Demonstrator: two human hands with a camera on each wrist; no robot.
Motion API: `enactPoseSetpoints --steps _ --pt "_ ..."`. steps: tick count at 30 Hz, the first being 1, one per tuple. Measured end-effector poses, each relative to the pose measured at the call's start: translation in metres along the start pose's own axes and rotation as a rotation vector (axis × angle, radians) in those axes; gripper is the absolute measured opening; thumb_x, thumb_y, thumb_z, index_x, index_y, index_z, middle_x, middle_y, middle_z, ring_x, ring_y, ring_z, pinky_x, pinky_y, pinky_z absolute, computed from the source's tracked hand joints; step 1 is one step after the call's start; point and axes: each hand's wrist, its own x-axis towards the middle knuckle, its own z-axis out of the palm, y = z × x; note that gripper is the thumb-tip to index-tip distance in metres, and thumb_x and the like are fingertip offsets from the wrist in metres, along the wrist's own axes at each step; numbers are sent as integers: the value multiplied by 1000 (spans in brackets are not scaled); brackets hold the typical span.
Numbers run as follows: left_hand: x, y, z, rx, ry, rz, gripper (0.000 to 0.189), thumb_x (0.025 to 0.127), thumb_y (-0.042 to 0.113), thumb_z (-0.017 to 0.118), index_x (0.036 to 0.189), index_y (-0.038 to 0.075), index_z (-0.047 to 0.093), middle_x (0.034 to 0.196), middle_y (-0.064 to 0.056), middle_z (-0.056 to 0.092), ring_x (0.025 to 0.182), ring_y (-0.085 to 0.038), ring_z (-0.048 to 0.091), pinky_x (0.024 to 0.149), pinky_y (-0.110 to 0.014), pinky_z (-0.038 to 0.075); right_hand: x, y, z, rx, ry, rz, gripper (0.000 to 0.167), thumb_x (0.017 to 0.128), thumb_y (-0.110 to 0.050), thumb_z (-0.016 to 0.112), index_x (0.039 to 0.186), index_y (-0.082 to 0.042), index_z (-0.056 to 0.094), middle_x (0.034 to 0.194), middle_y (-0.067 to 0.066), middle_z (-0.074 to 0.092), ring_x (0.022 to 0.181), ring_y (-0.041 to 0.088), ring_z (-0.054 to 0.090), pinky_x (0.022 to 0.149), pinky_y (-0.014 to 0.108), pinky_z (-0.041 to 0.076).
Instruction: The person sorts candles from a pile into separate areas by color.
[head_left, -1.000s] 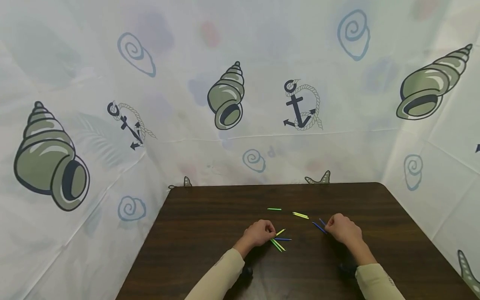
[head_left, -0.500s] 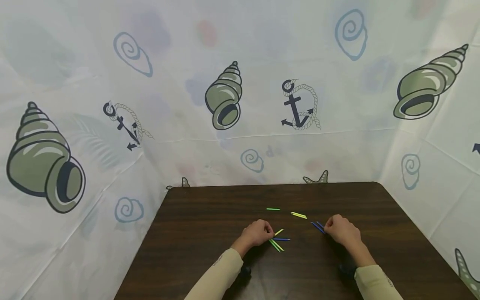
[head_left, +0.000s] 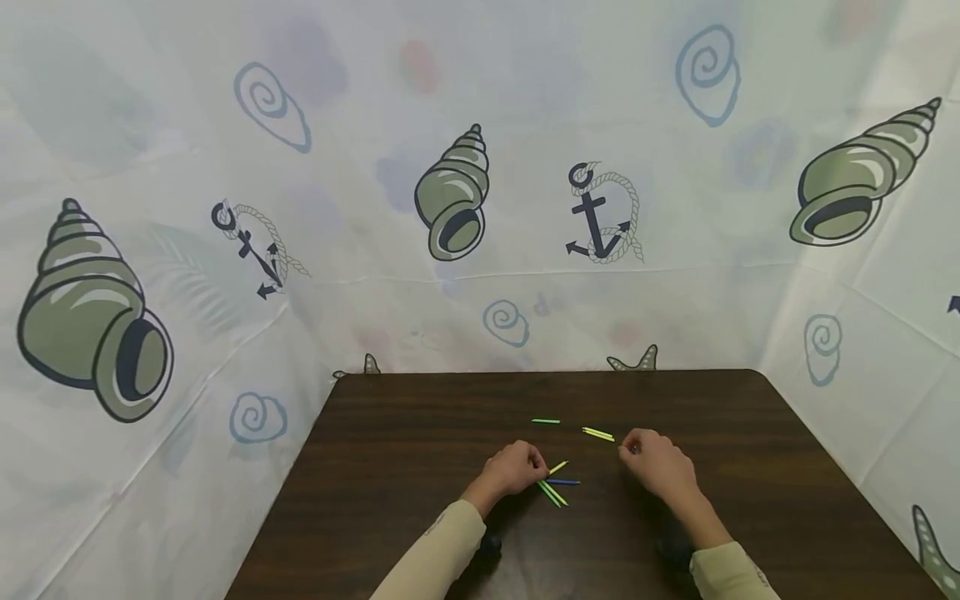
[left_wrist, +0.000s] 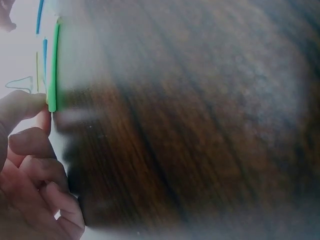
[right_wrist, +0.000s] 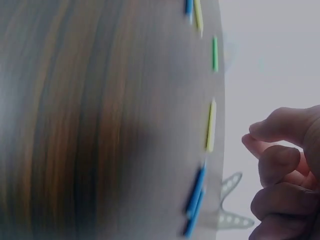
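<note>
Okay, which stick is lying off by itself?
The lone green stick farthest back; the yellow pair, blue pair and sticks at the left hand are grouped.

My left sleeve (head_left: 435, 550) and right sleeve (head_left: 731, 571) are pale beige with small dark marks (head_left: 438, 520), a black piece (head_left: 491, 546) beneath each.

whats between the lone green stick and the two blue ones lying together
The yellow sticks lie between the lone green stick and the blue pair, as the right wrist view shows.
</note>
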Motion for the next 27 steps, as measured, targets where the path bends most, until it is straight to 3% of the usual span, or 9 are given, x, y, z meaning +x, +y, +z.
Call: enactPoseSetpoints --steps 6,14,19,21,27 --pt "12 -12 11 22 8 -8 13 98 26 74 85 25 79 79 12 67 69 -13 57 68 -39 43 -1 -25 23 0 -20 -50 10 101 -25 72 103 -17 76 84 -3 68 62 18 53 52 36 41" --pt "5 -7 5 14 18 -4 15 100 27 73 86 24 79 80 10 67 69 -14 58 69 -39 44 4 -54 45 -36 -52 -143 5 100 -23 76 105 -23 77 95 -5 74 72 13 62 60 39 48" --pt "3 -8 2 -12 5 -7 14 100 25 75 88 22 80 82 9 69 70 -14 60 70 -40 46 10 -68 50 -6 -107 -203 9 102 -18 75 110 -19 76 102 -1 75 82 15 67 68 41 54" --pt "8 -16 6 2 12 13 15 102 29 73 90 25 81 83 11 70 71 -13 59 69 -39 46 13 -72 51 -2 -133 -220 10 102 -16 74 112 -16 76 105 1 75 85 17 68 70 43 56" --pt "4 -7 2 -7 -8 -11 15 102 28 75 91 23 82 84 10 71 71 -13 60 70 -38 46 22 -72 54 -32 -190 -239 8 100 -11 76 107 -15 76 106 4 76 85 20 68 76 47 58"
